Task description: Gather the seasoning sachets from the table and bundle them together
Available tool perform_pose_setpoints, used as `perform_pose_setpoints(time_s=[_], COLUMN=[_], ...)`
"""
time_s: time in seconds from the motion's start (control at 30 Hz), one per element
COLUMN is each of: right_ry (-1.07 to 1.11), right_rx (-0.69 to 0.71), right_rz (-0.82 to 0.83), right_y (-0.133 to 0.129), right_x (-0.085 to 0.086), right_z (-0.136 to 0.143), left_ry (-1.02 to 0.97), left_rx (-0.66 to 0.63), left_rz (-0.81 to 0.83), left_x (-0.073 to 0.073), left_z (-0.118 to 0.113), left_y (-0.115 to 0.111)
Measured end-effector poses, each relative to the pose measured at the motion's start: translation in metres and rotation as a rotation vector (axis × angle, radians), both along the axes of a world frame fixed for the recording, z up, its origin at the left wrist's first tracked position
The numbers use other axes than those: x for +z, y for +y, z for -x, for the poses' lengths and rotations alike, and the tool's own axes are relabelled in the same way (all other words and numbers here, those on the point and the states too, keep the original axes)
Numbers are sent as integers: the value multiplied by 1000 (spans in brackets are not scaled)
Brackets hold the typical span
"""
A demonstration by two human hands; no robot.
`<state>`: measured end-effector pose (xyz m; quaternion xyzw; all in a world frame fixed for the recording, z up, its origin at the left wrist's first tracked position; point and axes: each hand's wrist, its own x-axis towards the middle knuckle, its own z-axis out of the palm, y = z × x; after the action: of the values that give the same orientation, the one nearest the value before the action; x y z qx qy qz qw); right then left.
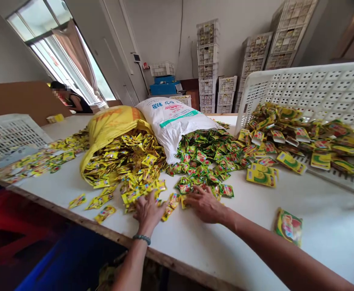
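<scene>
Small yellow packets [134, 149] spill from a yellow sack [113, 117] onto the white table [189, 238]. Green and red packets [207, 153] spread out from a white sack [177, 117] beside it. My left hand [149, 210], with a beaded bracelet at the wrist, rests at the front of the yellow pile with its fingers spread over packets. My right hand [205, 204] lies at the near edge of the green pile, fingers apart and bent slightly, touching packets. A few yellow packets [172, 204] lie between the two hands.
A white basket [310, 81] at the right holds yellow boxes [321, 159]; one green and yellow pack [289, 226] lies nearer. Another white basket [13, 129] stands left. A person [76, 101] is behind at the left. Stacked crates [207, 60] line the wall.
</scene>
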<state>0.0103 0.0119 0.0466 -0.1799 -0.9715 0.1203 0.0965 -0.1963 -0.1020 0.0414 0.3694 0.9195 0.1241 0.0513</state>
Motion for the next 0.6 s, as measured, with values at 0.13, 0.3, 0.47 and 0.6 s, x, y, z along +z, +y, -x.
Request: perform_pose_setpoints(time_s=[0.13, 0.3, 0.47, 0.6], right_ry=[7, 136, 300, 65], right_rx=[-8, -197, -485, -545], right_rz=[18, 131, 614, 532], right_y=[-22, -22, -24, -34], right_x=[-11, -4, -4, -9], right_z=[-8, -36, -85, -122], left_ry=[-47, 107, 62, -104], left_rx=[-195, -156, -146, -163], left_rz=[-31, -167, 85, 102], left_x=[2, 18, 28, 21], left_z=[-31, -48, -71, -91], left_y=[-4, -25, -47, -46])
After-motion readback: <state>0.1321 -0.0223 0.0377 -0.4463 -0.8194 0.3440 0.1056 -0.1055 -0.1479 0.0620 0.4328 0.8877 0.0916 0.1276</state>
